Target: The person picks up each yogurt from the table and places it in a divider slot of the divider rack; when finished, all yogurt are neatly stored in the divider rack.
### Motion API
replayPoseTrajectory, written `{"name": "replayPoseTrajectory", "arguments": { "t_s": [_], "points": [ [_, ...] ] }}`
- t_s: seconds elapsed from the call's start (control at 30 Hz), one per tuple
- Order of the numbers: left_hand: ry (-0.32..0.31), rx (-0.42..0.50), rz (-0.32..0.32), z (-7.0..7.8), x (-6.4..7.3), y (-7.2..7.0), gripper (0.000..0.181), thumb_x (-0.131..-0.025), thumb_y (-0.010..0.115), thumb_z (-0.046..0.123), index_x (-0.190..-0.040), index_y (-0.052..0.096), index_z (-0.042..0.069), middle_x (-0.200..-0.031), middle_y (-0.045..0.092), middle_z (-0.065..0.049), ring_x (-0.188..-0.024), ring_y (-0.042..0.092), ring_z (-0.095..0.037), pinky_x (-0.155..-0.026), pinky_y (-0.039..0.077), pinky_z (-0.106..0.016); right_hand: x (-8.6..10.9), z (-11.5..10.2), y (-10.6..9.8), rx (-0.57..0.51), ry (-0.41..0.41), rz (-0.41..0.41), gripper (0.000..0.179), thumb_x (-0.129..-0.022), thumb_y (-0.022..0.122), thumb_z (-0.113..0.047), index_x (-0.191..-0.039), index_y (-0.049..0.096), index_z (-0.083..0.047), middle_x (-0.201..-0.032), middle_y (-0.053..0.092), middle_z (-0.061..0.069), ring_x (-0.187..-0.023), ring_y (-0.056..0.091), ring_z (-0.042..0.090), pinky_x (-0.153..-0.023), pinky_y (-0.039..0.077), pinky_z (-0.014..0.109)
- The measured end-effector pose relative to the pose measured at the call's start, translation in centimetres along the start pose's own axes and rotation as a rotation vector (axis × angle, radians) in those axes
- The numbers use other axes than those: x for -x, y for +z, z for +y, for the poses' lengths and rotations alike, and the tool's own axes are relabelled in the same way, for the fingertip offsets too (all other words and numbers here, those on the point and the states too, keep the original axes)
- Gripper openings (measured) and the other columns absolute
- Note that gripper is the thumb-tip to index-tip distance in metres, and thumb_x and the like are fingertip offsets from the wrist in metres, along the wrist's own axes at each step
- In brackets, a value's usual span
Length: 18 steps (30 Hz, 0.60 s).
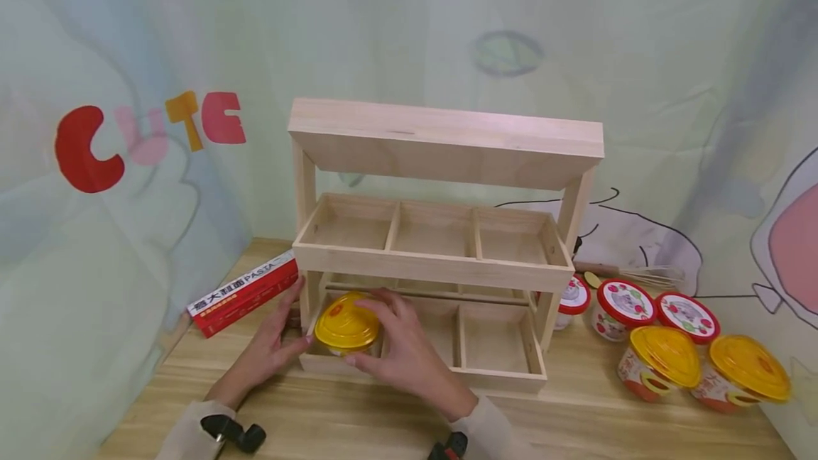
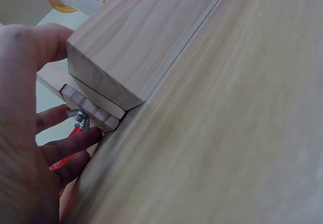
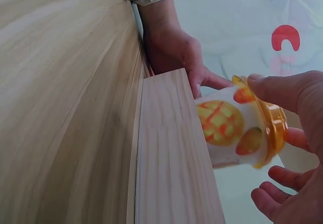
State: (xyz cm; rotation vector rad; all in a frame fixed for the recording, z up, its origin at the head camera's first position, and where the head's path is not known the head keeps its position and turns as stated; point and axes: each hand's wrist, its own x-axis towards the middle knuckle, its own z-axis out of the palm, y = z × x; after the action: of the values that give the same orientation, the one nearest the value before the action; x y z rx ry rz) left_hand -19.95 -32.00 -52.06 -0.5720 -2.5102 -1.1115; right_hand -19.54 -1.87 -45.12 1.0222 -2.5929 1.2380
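In the head view, my right hand (image 1: 409, 343) grips a paper cup with a domed yellow lid (image 1: 347, 323) at the lower left compartment of a two-tier wooden display rack (image 1: 434, 268). The right wrist view shows fruit pictures on the cup (image 3: 227, 125), tilted just behind the rack's front board (image 3: 174, 148), with the thumb at the lid's rim. My left hand (image 1: 271, 346) holds the lower tray's left corner. Its thumb lies on the corner block (image 2: 106, 67) in the left wrist view, and its fingers bend round the side near a wing screw (image 2: 81, 115).
A red pasta box (image 1: 246, 293) lies left of the rack. On the right stand cups with red-rimmed lids (image 1: 626, 302) and two yellow-lidded cups (image 1: 664, 357), (image 1: 749, 368). A whisk (image 1: 645, 274) lies behind them. A printed curtain (image 1: 415, 34) hangs behind the table (image 1: 332, 417).
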Motion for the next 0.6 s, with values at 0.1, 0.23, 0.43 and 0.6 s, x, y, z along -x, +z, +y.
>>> {"name": "replayPoseTrajectory", "arguments": {
  "t_s": [0.1,0.23,0.43,0.6],
  "points": [
    [0.004,0.027,-0.003,0.0,0.1,0.0,0.108,-0.089,0.078,0.011,-0.174,0.011,0.019,-0.172,0.032,-0.029,-0.135,0.054,-0.049,-0.103,0.052,-0.076,0.7,0.3,-0.7,-0.052,0.010,0.014,0.077,-0.084,0.092,-0.037,-0.151,0.057,-0.028,-0.166,0.045,0.013,-0.152,0.043,0.036,-0.118,0.043,0.069],
    [0.018,0.034,-0.001,0.1,0.0,0.1,0.108,-0.089,0.079,0.011,-0.174,0.012,0.018,-0.171,0.032,-0.029,-0.136,0.051,-0.051,-0.103,0.049,-0.079,1.8,0.8,-2.2,-0.064,0.023,0.058,0.077,-0.081,0.094,-0.035,-0.150,0.059,-0.026,-0.165,0.047,0.011,-0.152,0.044,0.036,-0.118,0.042,0.069],
    [-0.015,0.009,-0.006,0.0,0.1,0.0,0.110,-0.089,0.080,0.013,-0.174,0.011,0.020,-0.170,0.034,-0.026,-0.135,0.056,-0.047,-0.105,0.055,-0.066,3.6,1.5,-4.6,-0.040,0.031,0.125,0.077,-0.081,0.094,-0.032,-0.150,0.059,-0.033,-0.165,0.049,0.007,-0.152,0.045,0.036,-0.117,0.042,0.069],
    [-0.026,0.014,-0.016,-0.2,0.1,0.1,0.111,-0.090,0.081,0.012,-0.174,0.010,0.021,-0.170,0.036,-0.024,-0.132,0.061,-0.040,-0.105,0.055,-0.031,5.2,2.3,-6.3,-0.020,0.042,0.179,0.077,-0.081,0.094,-0.034,-0.149,0.059,-0.038,-0.163,0.050,0.007,-0.150,0.047,0.036,-0.115,0.043,0.070]
  ]
}}
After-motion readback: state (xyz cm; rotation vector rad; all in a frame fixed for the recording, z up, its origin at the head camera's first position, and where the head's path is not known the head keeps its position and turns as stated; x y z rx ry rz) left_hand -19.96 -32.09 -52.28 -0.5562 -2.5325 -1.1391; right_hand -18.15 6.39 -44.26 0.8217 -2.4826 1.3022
